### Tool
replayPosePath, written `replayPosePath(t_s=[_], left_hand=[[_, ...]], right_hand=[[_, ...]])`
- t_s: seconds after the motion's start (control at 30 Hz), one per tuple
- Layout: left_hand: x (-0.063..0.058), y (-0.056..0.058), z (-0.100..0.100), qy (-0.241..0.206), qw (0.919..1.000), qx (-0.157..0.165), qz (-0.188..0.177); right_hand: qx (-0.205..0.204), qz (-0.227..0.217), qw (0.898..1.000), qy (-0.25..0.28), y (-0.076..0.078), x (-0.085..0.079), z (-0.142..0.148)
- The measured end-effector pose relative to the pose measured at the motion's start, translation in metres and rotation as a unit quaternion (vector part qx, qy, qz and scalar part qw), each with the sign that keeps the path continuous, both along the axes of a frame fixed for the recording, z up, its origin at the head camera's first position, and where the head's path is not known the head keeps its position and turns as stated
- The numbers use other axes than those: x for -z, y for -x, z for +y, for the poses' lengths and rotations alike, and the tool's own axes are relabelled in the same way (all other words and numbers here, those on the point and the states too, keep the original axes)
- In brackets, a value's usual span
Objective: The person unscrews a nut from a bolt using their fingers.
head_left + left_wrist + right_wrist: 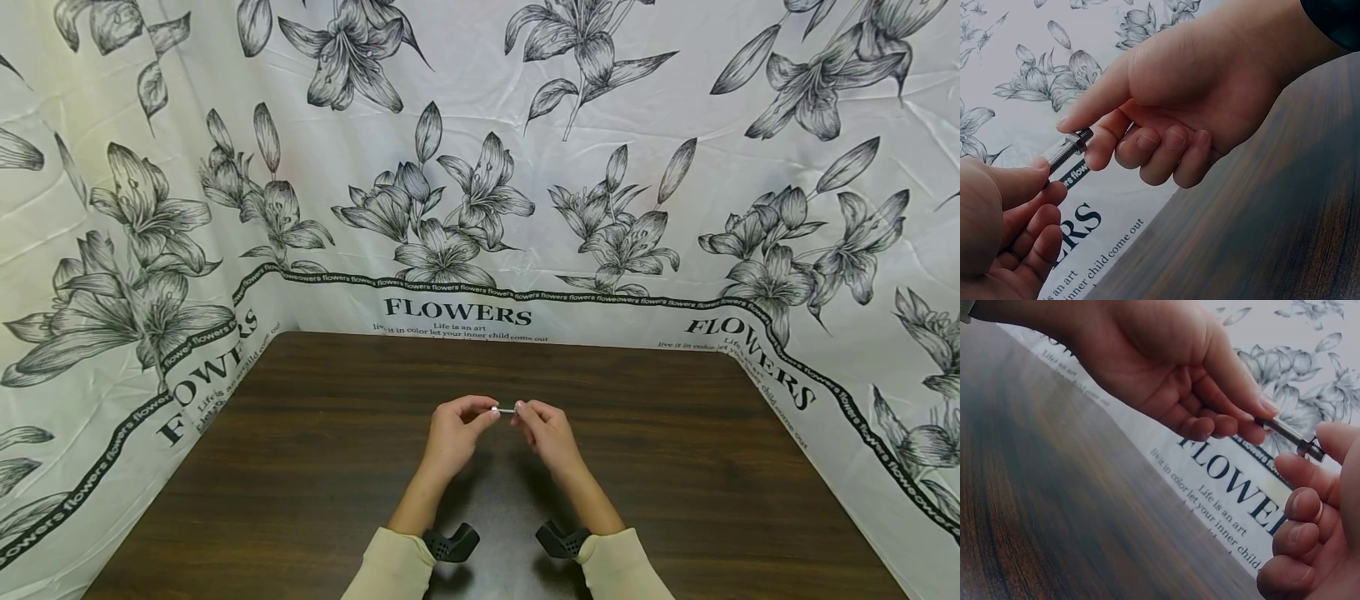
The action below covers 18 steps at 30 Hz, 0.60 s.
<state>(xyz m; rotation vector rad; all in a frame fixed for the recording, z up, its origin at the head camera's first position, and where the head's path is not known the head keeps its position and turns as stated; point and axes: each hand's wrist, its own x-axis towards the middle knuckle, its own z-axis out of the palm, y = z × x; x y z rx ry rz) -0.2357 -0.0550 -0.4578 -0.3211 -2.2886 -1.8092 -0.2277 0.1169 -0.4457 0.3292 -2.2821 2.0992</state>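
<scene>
A small silver metal bolt [506, 411] spans the gap between the two hands, above the table. My left hand [454, 433] pinches one end of it between thumb and forefinger. Screw thread shows along the bolt [1062, 159] in the left wrist view, with a nut [1077, 143] near its other end. There the thumb and forefinger of my right hand [551, 435] close around the nut, and a short threaded tip sticks out past it. In the right wrist view the nut [1303, 447] sits between the right fingers. The other fingers of both hands are curled loosely.
A dark brown wooden table [337, 467] lies beneath the hands. White cloth [615, 317] with black flower prints and lettering hangs behind it and along both sides. Each wrist wears a black band mount [452, 543] below a pale sleeve [393, 567].
</scene>
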Motion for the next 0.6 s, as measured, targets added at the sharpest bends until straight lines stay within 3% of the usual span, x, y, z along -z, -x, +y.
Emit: replayPosePath(t_s=[0.23,0.4,0.6], left_hand=[[0.001,0.001,-0.001,-0.002,1.0000,0.000,0.006],[0.001,0.001,-0.002,-0.002,0.9999,0.000,0.013],[0.001,0.002,-0.002,-0.008,0.9999,-0.002,0.015]], right_hand=[[0.016,0.002,1.000,0.023,0.012,0.024,0.001],[0.011,0.031,0.999,0.039,0.013,0.027,0.000],[0.009,0.025,0.999,0.046,0.009,0.020,0.001]])
